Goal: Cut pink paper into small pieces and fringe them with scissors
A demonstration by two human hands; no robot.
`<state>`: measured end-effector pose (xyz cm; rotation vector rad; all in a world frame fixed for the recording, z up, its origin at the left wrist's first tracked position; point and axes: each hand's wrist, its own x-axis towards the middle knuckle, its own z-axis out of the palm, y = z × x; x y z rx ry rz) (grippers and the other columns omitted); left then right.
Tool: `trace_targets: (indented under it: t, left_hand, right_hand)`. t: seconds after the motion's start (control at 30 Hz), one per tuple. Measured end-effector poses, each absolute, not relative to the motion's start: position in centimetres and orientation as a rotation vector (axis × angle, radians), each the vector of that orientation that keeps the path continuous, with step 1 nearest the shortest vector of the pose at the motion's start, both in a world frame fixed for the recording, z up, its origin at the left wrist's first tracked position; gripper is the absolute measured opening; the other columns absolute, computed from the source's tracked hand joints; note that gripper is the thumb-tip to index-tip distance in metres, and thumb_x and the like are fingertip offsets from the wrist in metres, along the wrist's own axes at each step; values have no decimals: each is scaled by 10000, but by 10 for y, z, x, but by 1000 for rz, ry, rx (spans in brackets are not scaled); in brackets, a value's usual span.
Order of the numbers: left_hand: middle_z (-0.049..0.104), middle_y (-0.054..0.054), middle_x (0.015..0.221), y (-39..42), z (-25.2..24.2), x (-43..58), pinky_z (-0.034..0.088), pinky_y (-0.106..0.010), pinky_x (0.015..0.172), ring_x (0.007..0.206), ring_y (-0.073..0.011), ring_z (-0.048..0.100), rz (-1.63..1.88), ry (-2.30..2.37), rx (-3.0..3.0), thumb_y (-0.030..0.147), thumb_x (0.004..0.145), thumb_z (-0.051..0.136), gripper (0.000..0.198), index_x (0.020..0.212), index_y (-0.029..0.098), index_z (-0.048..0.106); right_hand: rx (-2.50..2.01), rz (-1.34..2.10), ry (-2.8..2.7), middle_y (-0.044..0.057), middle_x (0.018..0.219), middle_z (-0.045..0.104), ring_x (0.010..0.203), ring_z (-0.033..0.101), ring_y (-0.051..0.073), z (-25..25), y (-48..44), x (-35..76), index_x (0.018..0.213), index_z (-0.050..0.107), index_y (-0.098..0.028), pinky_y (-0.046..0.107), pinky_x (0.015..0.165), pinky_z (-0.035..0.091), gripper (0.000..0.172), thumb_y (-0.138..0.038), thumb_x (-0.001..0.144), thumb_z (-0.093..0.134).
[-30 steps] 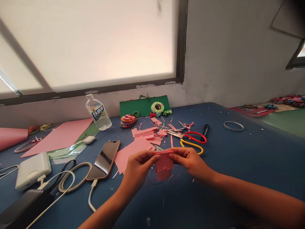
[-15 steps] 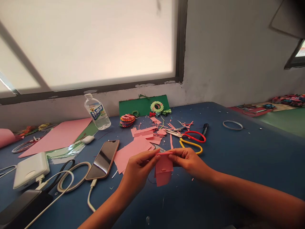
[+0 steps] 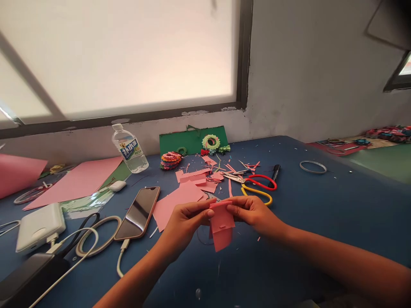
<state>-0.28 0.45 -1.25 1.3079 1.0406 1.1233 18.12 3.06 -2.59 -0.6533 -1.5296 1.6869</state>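
A: Status on the pink paper piece?

B: Held above the blue table, centre of view. Left hand pinches its top edge from 9 o'clock, right hand pinches from 3 o'clock; fingers of both pressed together on the fold. Lower flap hangs free toward 6.

A: Change vs. a second ago?

B: Minor. The piece sits a bit lower and its hanging part now tilts, bottom corner swung toward 5 o'clock. Hands have closed in slightly on the top edge. Judgement: folding or creasing of the top strip goes on, no new step started. At far 9 o'clock a pink sheet has come further into view; prob. camera shift or another person's work, can't tell.

A: Surroundings?

B: Scissors at 1 o'clock of the hands, well apart. Pink scraps at 11. Phone at 9, cable attached. Water bottle far at 10–11.

A: What's obscured?

B: Fingertips hide the crease itself, so no. of layers is unclear. A small mark on the paper's face: slit or shadow, can't say. Right forearm cut off at frame edge. Items on the far table at 2 o'clock too small to identify.
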Motion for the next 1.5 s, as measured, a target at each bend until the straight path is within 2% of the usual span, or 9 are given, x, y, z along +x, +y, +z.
trace_targets:
  t: [0.1, 0.3, 0.47, 0.63, 0.9, 1.0, 1.2, 1.4, 1.5]
  left_hand:
    - [694, -33, 781, 3, -11, -1, 539, -238, 595, 701, -151, 600, 1117, 1008, 1330, 262, 674, 675, 242, 909, 207, 697]
    - [649, -57, 817, 2, -9, 0, 531, -217, 474, 678, -150, 577, 1146, 1016, 1414, 250, 690, 656, 185, 853, 186, 715]
    - [637, -49, 786, 1, -14, -1, 528, -202, 458, 645, -133, 568, 1180, 999, 1494, 240, 697, 649, 148, 815, 188, 722]
    - [606, -35, 784, -4, -17, 2, 544, -213, 452, 600, -112, 552, 1187, 964, 1596, 232, 693, 655, 226, 916, 226, 695]
    - [622, -34, 762, -1, -17, 1, 547, -199, 442, 640, -128, 577, 1235, 941, 1553, 221, 683, 660, 122, 787, 215, 724]
    - [654, -36, 765, 0, -18, 0, 554, -221, 465, 637, -141, 596, 1233, 973, 1550, 221, 660, 676, 131, 780, 203, 725]
    - [703, -40, 680, 8, -24, -3, 565, -308, 610, 660, -194, 637, 1290, 1210, 1497, 261, 642, 686, 201, 816, 167, 722]
    - [719, -36, 758, 13, -18, -8, 567, -296, 633, 703, -201, 660, 1413, 1273, 1418, 258, 614, 706, 171, 761, 173, 718]
    - [721, -34, 766, 12, -13, -9, 567, -293, 654, 723, -204, 664, 1458, 1282, 1429, 254, 604, 710, 160, 743, 176, 717]
  right_hand:
    - [-646, 1691, -1563, 35, 876, 667, 842, 608, 146, -27, 31, 182, 1028, 634, -189, 297, 808, 465, 309, -348, 767, 583]
    - [-665, 1645, -1596, 27, 831, 657, 800, 593, 130, -25, 29, 182, 970, 646, -168, 278, 779, 461, 301, -368, 751, 592]
    - [-685, 1604, -1629, 36, 836, 647, 789, 581, 133, -23, 28, 182, 943, 640, -153, 280, 759, 457, 299, -377, 753, 584]
    - [-702, 1592, -1657, 37, 854, 641, 792, 578, 139, -25, 30, 182, 955, 631, -161, 289, 754, 450, 297, -380, 764, 570]
    - [-718, 1568, -1680, 38, 851, 638, 783, 576, 138, -25, 30, 183, 937, 629, -156, 292, 750, 451, 278, -366, 764, 573]
    - [-711, 1560, -1689, 48, 865, 644, 806, 586, 153, -26, 30, 183, 950, 629, -150, 312, 766, 454, 287, -365, 772, 563]
    - [-765, 1531, -1723, 51, 920, 647, 854, 582, 161, -30, 39, 182, 999, 627, -160, 323, 799, 454, 333, -389, 766, 558]
    - [-991, 1316, -1674, 58, 848, 638, 748, 599, 167, -33, 59, 193, 1010, 603, -141, 357, 738, 479, 406, -445, 750, 535]
    - [-1130, 1148, -1751, 70, 918, 625, 820, 588, 186, -32, 67, 201, 1066, 569, -154, 367, 760, 464, 419, -426, 749, 543]
